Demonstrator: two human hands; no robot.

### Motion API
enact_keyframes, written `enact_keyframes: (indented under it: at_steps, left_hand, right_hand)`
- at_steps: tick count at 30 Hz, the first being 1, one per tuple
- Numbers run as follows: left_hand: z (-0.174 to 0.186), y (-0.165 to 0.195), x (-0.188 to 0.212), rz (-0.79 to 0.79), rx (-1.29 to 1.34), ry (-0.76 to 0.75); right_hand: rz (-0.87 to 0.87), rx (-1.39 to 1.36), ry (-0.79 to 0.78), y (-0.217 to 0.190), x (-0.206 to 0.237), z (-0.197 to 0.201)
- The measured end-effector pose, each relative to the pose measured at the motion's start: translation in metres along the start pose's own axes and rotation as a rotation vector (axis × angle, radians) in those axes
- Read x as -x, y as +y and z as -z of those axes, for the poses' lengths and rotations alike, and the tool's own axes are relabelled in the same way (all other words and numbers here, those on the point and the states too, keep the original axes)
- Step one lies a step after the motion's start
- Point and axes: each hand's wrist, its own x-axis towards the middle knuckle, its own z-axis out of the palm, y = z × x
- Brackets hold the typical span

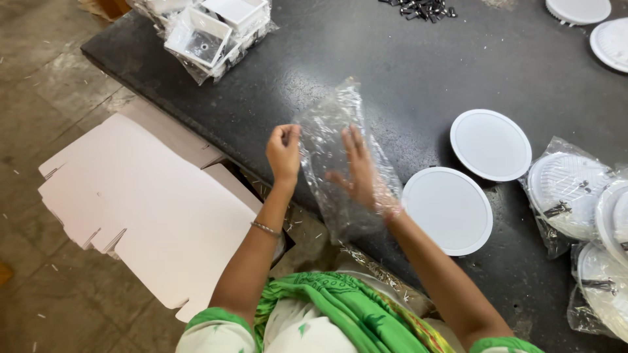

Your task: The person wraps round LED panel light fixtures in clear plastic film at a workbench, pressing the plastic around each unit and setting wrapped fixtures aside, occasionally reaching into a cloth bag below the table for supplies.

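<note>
A clear, crinkled plastic bag (330, 140) is held upright over the front edge of the dark table (405, 72). My left hand (283, 151) pinches the bag's left edge with closed fingers. My right hand (359, 171) is inside the bag, fingers spread, seen through the plastic. Two round white discs lie flat just right of the bag: one near (449, 210), one farther (490, 144).
Bagged round white lamp parts (568, 191) pile up at the right edge. Bagged square white parts (209, 33) sit at the far left corner. Small black clips (422, 8) and more white discs (611, 42) lie at the back. Flat white cardboard (150, 202) lies on the floor at left.
</note>
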Motion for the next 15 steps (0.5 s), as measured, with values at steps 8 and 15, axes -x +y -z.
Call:
enact_keyframes:
  at_steps: [8, 15]
  left_hand:
    - [0.035, -0.027, -0.047, -0.165, -0.598, -0.031]
    - [-0.048, -0.023, -0.032, -0.668, -0.782, -0.605]
  right_hand:
    - [-0.287, 0.099, -0.091, 0.057, 0.04, -0.041]
    - [-0.182, 0.234, -0.057, 0.046, 0.045, -0.034]
